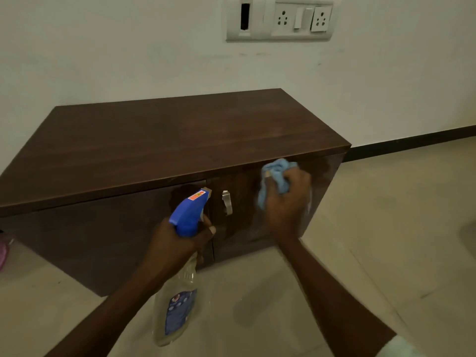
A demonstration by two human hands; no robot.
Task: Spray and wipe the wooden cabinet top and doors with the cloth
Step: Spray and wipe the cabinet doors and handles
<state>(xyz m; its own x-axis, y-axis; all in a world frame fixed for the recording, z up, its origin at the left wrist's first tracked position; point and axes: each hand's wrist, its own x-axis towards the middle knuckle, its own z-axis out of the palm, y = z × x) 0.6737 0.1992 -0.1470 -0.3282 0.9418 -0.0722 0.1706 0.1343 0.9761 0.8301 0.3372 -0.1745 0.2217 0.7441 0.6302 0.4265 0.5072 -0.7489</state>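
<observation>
A low dark-brown wooden cabinet (164, 140) stands against the wall, its two doors shut. A metal handle (226, 202) sits on the right door near the centre seam. My left hand (177, 243) grips a clear spray bottle (177, 310) by its neck; the blue trigger head (189, 215) points at the doors, close to the seam. My right hand (287, 199) holds a bunched light-blue cloth (274, 180) pressed against the upper part of the right door, just under the top's front edge.
A white wall with a switch and socket plate (279, 19) rises behind the cabinet. Beige floor tiles (386, 228) spread to the right and in front. A dark skirting strip (412, 144) runs along the wall. Something pink (3, 253) lies at the far left edge.
</observation>
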